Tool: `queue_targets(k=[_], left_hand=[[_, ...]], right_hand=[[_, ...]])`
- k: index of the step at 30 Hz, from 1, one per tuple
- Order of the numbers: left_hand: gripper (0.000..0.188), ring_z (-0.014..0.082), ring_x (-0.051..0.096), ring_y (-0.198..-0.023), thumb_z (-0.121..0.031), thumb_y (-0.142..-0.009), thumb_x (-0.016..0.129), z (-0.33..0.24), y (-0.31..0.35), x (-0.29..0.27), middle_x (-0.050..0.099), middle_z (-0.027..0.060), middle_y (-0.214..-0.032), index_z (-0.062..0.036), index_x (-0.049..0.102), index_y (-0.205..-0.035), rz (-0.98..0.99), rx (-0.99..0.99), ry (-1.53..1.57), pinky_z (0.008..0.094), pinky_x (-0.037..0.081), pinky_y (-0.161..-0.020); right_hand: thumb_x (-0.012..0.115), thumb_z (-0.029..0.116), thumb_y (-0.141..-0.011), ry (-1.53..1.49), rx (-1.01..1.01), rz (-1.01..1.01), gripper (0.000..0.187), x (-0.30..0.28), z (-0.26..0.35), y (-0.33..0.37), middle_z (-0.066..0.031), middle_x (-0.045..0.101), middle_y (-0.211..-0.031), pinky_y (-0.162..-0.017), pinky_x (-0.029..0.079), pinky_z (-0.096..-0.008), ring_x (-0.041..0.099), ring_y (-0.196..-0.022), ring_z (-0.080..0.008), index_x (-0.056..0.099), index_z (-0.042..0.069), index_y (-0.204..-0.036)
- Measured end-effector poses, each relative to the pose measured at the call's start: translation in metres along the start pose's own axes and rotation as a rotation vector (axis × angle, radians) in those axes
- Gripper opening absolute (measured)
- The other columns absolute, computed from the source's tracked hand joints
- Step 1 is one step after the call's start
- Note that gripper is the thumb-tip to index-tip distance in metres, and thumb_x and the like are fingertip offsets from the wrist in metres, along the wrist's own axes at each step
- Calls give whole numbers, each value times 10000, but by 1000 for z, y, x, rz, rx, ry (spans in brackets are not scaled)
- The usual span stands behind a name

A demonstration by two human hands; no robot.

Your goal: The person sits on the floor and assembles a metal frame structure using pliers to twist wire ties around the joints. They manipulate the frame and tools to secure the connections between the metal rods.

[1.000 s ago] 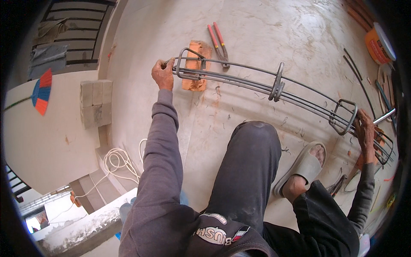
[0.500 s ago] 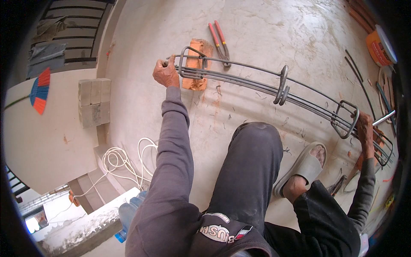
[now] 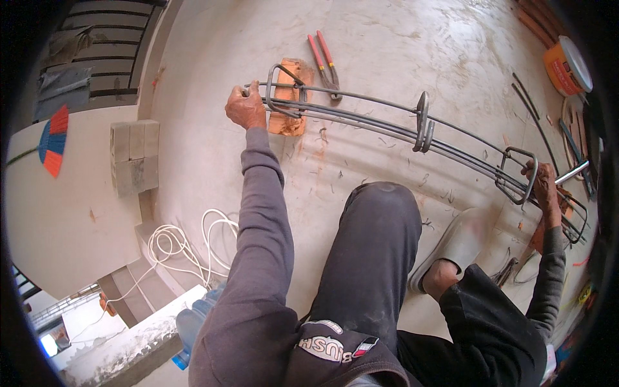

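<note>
A long cage of steel reinforcing bars (image 3: 362, 120) lies across in front of me, with bent stirrups around it. My left hand (image 3: 245, 108) is closed on the bar ends at the left, beside a rectangular stirrup (image 3: 269, 85). Under that end sits an orange brick (image 3: 293, 126). Several stirrups (image 3: 422, 122) are bunched near the middle. At the right end, my right hand (image 3: 545, 187) closes around the bars by another stirrup (image 3: 534, 173); its fingers are partly hidden. A shiny silver rod (image 3: 572, 173) juts out beside it, and I cannot tell whether I hold it.
Red-handled cutters (image 3: 327, 71) lie beyond the brick. Short wire bits litter the floor. An orange bucket (image 3: 566, 66) and loose bars (image 3: 535, 109) are at far right. Grey blocks (image 3: 135, 158), a broom (image 3: 54, 142) and coiled white cable (image 3: 171, 242) are at left.
The view has shifted slightly, so the scene sits a little further left. The cage and both hands stay together. My slippered foot is now blurred by motion.
</note>
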State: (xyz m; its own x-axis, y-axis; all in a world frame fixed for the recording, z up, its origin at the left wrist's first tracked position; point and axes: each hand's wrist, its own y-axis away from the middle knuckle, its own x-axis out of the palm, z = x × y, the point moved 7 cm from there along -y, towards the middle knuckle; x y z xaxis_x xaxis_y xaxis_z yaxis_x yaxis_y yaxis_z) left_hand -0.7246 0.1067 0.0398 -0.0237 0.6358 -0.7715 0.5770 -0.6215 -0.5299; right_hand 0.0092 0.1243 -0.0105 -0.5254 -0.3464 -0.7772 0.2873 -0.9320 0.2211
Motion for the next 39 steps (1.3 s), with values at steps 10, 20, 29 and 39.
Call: queue_targets(k=[10,20,29,39], left_hand=[[447,331,550,-533,-329,-762,809,5,7,0,576,143,-582,-23,521,-608,4,-41,28,477,402,-549],[225,245,630,-590,-197,-831,739,0,0,-11,627,110,-633,-12,649,-740,199,181,-53,409,499,-587],[112,119,583,-542,-110,-922,645,30,25,18,629,40,-671,-10,669,-877,426,-420,802,279,496,-467],[358,105,442,-542,-364,-961,654,35,39,23,501,6,-707,-26,586,-864,176,-973,1249,251,429,-491]], right_hand=[[498,143,-869,119,26,-13,203,8,-10,0,-90,518,-624,-536,414,-359,493,-557,-172,613,-19,-827],[519,134,-937,404,-159,-430,179,17,6,25,-114,646,-827,-723,495,-378,621,-806,-281,648,28,-1004],[518,184,-948,250,38,-240,213,18,-26,19,-136,657,-885,-751,486,-388,614,-827,-291,651,29,-1009],[577,104,-919,320,-181,-479,256,9,18,36,-144,676,-1070,-848,505,-395,649,-957,-305,651,36,-1154]])
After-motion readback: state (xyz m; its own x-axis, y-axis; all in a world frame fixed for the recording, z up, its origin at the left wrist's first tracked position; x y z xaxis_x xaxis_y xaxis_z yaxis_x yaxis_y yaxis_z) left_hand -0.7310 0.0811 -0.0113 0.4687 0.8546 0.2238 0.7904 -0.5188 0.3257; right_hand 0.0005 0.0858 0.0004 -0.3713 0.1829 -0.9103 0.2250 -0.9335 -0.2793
